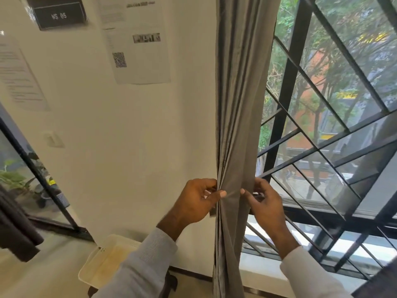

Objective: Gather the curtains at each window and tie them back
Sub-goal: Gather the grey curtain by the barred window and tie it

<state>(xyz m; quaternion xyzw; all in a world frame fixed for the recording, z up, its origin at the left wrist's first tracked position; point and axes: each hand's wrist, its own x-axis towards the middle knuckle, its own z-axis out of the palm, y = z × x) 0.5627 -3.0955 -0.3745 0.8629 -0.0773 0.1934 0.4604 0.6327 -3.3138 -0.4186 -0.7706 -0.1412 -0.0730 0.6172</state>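
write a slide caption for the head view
Both hands, left and right, pinch the gathered grey curtain beside the barred window.

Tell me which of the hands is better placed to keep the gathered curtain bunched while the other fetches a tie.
Probably the left hand: it wraps the grey curtain on the wall side, thumb across the front. The right hand sits by the window grille.

On the wall [133,147] ahead of me: a dark sign [58,15] reading "WS 05" at the upper left, a printed sheet [137,39] with a QR code beside it, another sheet [19,76] at the left edge, and a switch plate [53,139] lower down. Below stands a cream stool [109,259]. Potted plants [17,179] show behind glass at the left.
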